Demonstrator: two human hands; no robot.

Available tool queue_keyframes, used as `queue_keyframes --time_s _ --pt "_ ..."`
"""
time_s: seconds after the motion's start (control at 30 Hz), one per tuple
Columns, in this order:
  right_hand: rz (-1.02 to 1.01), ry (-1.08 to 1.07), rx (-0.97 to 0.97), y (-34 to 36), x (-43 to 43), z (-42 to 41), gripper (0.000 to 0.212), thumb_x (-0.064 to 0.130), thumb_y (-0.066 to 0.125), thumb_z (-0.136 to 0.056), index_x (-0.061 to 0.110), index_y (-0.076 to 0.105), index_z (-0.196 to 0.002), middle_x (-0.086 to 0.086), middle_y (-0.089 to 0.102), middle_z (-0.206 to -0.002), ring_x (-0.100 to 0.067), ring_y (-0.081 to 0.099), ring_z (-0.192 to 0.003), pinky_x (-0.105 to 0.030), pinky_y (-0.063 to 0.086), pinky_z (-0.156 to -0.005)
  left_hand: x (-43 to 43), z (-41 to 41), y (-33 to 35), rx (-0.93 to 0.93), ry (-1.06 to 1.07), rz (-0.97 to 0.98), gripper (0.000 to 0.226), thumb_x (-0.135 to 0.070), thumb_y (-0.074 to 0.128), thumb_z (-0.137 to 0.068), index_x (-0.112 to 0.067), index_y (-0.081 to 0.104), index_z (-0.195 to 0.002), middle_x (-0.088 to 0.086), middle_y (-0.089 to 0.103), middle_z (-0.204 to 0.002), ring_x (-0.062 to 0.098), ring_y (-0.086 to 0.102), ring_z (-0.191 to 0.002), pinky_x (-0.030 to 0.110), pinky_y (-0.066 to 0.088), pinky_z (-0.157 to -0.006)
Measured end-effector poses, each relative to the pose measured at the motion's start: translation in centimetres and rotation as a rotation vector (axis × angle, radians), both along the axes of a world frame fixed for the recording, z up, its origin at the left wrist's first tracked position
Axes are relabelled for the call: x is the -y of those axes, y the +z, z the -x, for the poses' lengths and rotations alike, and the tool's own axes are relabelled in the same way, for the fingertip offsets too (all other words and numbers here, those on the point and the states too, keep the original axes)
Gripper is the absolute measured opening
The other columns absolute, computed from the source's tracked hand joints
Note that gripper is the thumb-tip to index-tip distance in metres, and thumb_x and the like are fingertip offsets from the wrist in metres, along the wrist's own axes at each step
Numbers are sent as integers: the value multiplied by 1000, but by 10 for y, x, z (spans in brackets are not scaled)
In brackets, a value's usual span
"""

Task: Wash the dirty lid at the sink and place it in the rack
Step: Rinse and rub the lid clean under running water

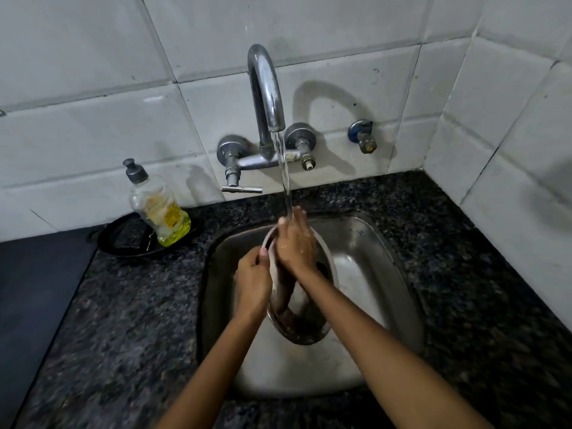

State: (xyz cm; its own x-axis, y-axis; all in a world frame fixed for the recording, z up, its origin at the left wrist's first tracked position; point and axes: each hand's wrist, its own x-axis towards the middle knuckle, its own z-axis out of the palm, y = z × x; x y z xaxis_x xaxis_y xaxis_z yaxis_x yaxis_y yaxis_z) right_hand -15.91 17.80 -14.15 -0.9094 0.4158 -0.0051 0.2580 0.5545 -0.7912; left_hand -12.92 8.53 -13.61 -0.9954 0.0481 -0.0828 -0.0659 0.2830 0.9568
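A round steel lid point(305, 320) is held tilted over the steel sink point(371, 274). My left hand point(252, 278) grips its left rim, thumb on top. Wet and with fingers together, my right hand point(295, 241) lies flat on the lid's upper face. Water from the tap point(266, 88) runs onto the fingers of that hand and the lid's top edge. The lid's lower part looks dark and shiny. No rack is in view.
A dish-soap bottle point(158, 209) with yellow liquid stands on a black dish point(123, 243) left of the sink. The tap handle point(242, 189) sticks out at the wall. Dark speckled granite point(139, 320) surrounds the sink; tiled walls close the back and right.
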Motion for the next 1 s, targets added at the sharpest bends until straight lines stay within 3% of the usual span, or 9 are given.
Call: queue_keyframes --time_s 0.07,0.23,0.33,0.43,0.53,0.63,0.73,0.87,1.0 --pt "-36 -80 37 3 1 4 54 35 22 -97 6 22 -143 -13 16 -156 -26 10 -145 -43 12 -117 1 0 -2 26 33 -36 35 -21 38 -94 -2 57 -72 11 54 -67 21 46 -66 36 34 -62" --pt "-199 171 -114 -12 37 -32 76 56 -3 -86 9 10 -145 -10 7 -158 -19 0 -146 -36 1 -119 -1 14 8 75 111 -263 39 -8 38 -94 -13 56 -60 10 56 -65 19 50 -63 31 40 -62" --pt "-202 155 -181 -13 33 -20 67 46 9 -89 9 17 -144 -11 15 -156 -20 8 -146 -38 6 -120 -1 16 12 42 111 -267 41 -7 38 -94 -15 52 -56 3 51 -59 14 45 -59 30 37 -59" --pt "-175 147 -103 1 31 0 61 36 18 -90 4 22 -142 -17 21 -154 -26 15 -144 -40 11 -119 4 26 12 35 120 -289 35 -14 40 -94 -14 61 -66 9 62 -73 21 56 -73 33 44 -72" --pt "-339 228 -67 9 34 12 72 36 1 -83 -2 30 -138 -22 31 -149 -32 28 -138 -44 18 -115 9 30 14 75 125 -334 36 -14 39 -94 -12 62 -67 16 60 -80 23 54 -80 37 42 -75" --pt "-503 304 -105 14 12 13 60 37 13 -91 6 32 -138 -14 37 -148 -29 36 -134 -44 30 -109 15 31 16 91 144 -386 35 -10 41 -93 -10 59 -64 13 56 -71 22 49 -72 34 39 -68" --pt "-229 452 -141 9 -20 7 44 34 35 -96 19 37 -138 -8 43 -145 -25 40 -133 -37 34 -107 17 34 13 114 202 -402 31 -10 42 -92 -6 57 -66 15 53 -75 23 45 -71 35 37 -68" --pt "394 206 -142 -18 -35 -8 38 37 35 -95 20 60 -120 -7 63 -125 -18 55 -116 -38 41 -105 16 29 5 219 266 -469 36 -3 42 -86 -10 53 -53 5 52 -54 19 43 -56 29 36 -59" --pt "93 86 -87 -40 -37 -32 62 49 16 -92 14 49 -130 -12 49 -140 -24 41 -132 -42 31 -113 24 32 -5 342 401 -614 20 0 41 -74 -12 50 -61 10 49 -67 21 45 -65 32 43 -64"
